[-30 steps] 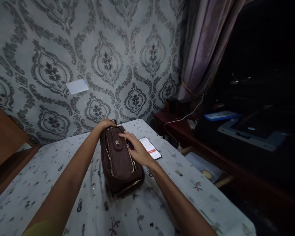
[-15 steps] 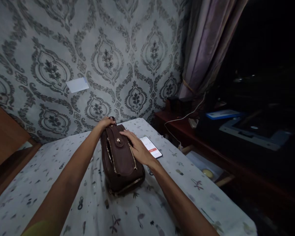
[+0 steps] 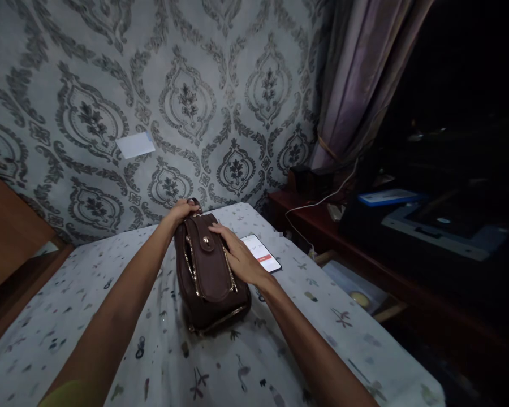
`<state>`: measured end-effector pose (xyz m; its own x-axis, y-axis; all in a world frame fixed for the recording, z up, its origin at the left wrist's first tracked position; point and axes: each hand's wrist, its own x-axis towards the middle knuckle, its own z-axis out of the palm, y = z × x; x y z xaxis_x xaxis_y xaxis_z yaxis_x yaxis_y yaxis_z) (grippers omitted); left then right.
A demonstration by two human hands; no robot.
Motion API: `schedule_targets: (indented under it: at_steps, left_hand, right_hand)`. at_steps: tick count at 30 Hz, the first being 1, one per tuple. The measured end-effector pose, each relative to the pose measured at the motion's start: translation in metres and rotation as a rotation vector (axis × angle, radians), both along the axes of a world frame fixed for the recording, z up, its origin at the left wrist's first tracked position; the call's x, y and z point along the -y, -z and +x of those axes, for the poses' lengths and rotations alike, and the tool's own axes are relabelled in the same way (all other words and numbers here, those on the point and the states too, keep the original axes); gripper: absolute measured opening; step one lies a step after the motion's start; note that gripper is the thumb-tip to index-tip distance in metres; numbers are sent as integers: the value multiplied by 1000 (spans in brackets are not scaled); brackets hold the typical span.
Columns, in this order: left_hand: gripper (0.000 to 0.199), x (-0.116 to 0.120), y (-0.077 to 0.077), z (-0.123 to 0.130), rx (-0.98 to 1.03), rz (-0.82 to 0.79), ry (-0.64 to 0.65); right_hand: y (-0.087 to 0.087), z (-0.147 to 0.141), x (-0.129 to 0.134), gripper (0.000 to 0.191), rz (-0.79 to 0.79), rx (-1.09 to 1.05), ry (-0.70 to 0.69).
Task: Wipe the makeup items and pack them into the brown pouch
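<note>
We steady the bag (image 3: 212, 271), it seems: left hand (image 3: 181, 211) grasping its top, right hand (image 3: 238, 254) against its side, grip unclear. Working the zip (image 3: 197, 285) likely needs one hand freed.

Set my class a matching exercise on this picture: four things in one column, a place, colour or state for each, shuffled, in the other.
1. bag
2. phone
3. left hand
4. curtain

A. at the far end of the bag
B. pale purple, hanging
C. lying flat, screen lit
D. dark brown

Pairs: 1-D, 2-C, 3-A, 4-B
</note>
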<state>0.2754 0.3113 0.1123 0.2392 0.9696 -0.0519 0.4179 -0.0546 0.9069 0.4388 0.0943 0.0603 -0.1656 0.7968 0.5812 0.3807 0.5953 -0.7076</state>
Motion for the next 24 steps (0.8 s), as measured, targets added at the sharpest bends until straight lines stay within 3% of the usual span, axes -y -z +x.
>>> schedule_targets:
  at_steps: [13, 24]
  left_hand:
    - [30, 12, -6, 0, 140, 80, 122]
    - [25, 14, -13, -6, 20, 145, 149]
  right_hand:
    - [-1, -2, 0, 39, -17, 8, 6]
    - [-5, -7, 8, 46, 77, 105, 83]
